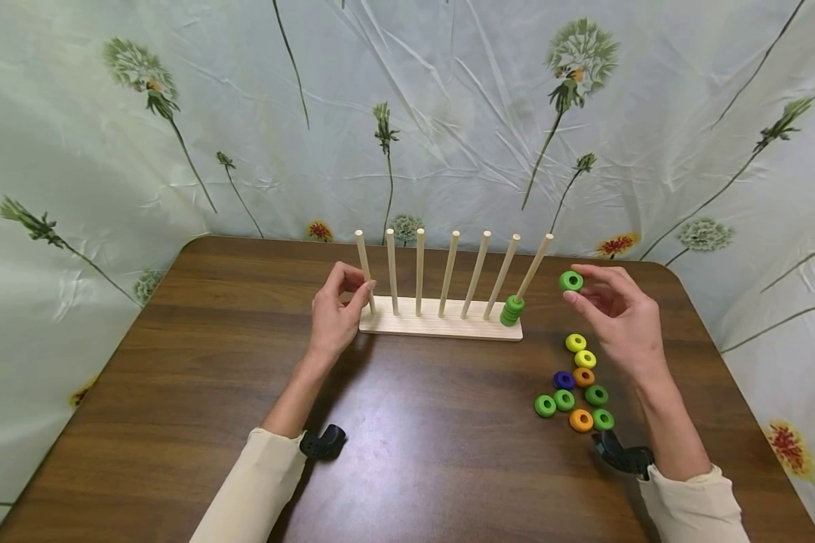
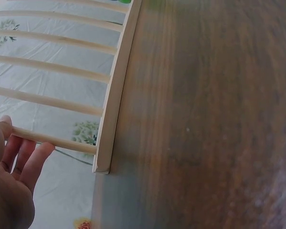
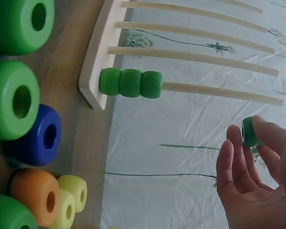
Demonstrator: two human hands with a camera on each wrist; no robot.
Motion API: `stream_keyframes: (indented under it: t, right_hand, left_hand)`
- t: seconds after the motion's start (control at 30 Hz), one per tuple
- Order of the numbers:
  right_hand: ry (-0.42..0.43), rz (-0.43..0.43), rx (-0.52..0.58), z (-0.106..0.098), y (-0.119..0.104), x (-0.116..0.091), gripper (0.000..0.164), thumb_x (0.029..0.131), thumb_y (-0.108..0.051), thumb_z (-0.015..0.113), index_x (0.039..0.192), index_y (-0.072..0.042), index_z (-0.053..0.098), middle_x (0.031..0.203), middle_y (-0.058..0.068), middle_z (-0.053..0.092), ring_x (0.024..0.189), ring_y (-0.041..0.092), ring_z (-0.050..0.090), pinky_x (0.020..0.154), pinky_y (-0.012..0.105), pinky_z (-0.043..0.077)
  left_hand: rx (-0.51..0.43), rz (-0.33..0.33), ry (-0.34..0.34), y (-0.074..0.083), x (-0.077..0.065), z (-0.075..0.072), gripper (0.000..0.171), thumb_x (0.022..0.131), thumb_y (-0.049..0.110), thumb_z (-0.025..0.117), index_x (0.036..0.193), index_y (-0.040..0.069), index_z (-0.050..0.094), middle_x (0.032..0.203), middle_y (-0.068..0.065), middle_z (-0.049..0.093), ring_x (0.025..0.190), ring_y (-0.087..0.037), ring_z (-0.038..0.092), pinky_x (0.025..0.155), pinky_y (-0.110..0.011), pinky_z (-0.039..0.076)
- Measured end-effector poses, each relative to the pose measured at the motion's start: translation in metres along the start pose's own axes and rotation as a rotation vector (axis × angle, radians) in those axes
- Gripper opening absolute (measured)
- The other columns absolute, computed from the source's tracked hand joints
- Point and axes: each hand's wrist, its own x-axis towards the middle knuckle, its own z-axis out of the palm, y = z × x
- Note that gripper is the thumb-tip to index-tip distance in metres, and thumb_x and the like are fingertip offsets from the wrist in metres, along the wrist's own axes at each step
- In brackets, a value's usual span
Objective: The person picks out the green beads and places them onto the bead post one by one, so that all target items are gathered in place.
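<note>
A pale wooden peg stand (image 1: 441, 326) with several upright pegs sits near the table's back edge. Three green beads (image 3: 131, 83) are stacked on its rightmost peg (image 1: 535, 268). My left hand (image 1: 339, 311) pinches the leftmost peg (image 2: 57, 140) between thumb and fingers. To the right of the stand, my right hand (image 1: 621, 317) holds a green bead (image 1: 571, 281) between thumb and fingertips. That bead is in the air, apart from the rightmost peg, and its hole shows in the head view.
Loose beads lie on the table below my right hand: yellow beads (image 1: 585, 359), orange beads (image 1: 581, 421), a blue bead (image 1: 564, 380) and several green beads (image 1: 596, 395). A flowered cloth (image 1: 448, 151) hangs behind the brown table (image 1: 421, 445).
</note>
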Motion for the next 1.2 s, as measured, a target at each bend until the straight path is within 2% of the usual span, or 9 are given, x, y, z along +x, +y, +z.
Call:
stream_keyframes:
  t: [0.23,0.4,0.77,0.97,1.2]
  right_hand:
    - [0.033,0.002,0.055,0.002,-0.007,0.005,0.041,0.091,0.008,0.074,0.131,0.004,0.066,0.112,-0.016,0.069,0.091,-0.003,0.068,0.078,0.007,0.056]
    - [0.051,0.014,0.051,0.005,-0.014,0.009,0.041,0.090,0.006,0.075,0.131,0.001,0.068,0.113,-0.013,0.066,0.093,-0.001,0.068,0.079,0.007,0.056]
    - [0.068,-0.036,0.044,0.007,-0.025,0.016,0.040,0.090,0.005,0.075,0.130,-0.001,0.070,0.110,-0.013,0.067,0.091,0.000,0.067,0.080,0.008,0.055]
    - [0.064,-0.057,0.125,0.008,-0.030,0.022,0.037,0.092,0.006,0.074,0.128,0.001,0.070,0.108,-0.010,0.070,0.089,0.001,0.071,0.080,0.010,0.057]
    - [0.053,-0.042,0.293,0.010,-0.033,0.026,0.034,0.093,0.004,0.072,0.127,0.002,0.069,0.102,-0.005,0.077,0.085,0.005,0.075,0.078,0.013,0.059]
  left_hand:
    - [-0.017,-0.005,0.000,-0.001,0.000,0.000,0.016,0.097,0.013,0.074,0.104,0.003,0.063,0.094,-0.015,0.069,0.084,-0.008,0.065,0.064,-0.012,0.056]
    - [-0.021,-0.010,0.003,-0.002,-0.001,0.000,0.016,0.098,0.013,0.074,0.103,0.003,0.063,0.094,-0.016,0.069,0.085,-0.010,0.065,0.063,-0.011,0.056]
    - [-0.002,-0.006,0.002,-0.002,0.000,0.000,0.016,0.097,0.011,0.073,0.104,0.002,0.062,0.094,-0.014,0.069,0.084,-0.003,0.064,0.063,-0.011,0.056]
    - [0.001,0.000,0.004,-0.002,0.000,0.000,0.016,0.098,0.012,0.073,0.104,0.002,0.062,0.095,-0.015,0.069,0.085,-0.004,0.065,0.064,-0.012,0.057]
    - [-0.011,0.004,0.004,-0.001,0.000,0.001,0.017,0.097,0.011,0.074,0.104,0.001,0.062,0.094,-0.016,0.069,0.085,-0.008,0.065,0.065,-0.012,0.057]
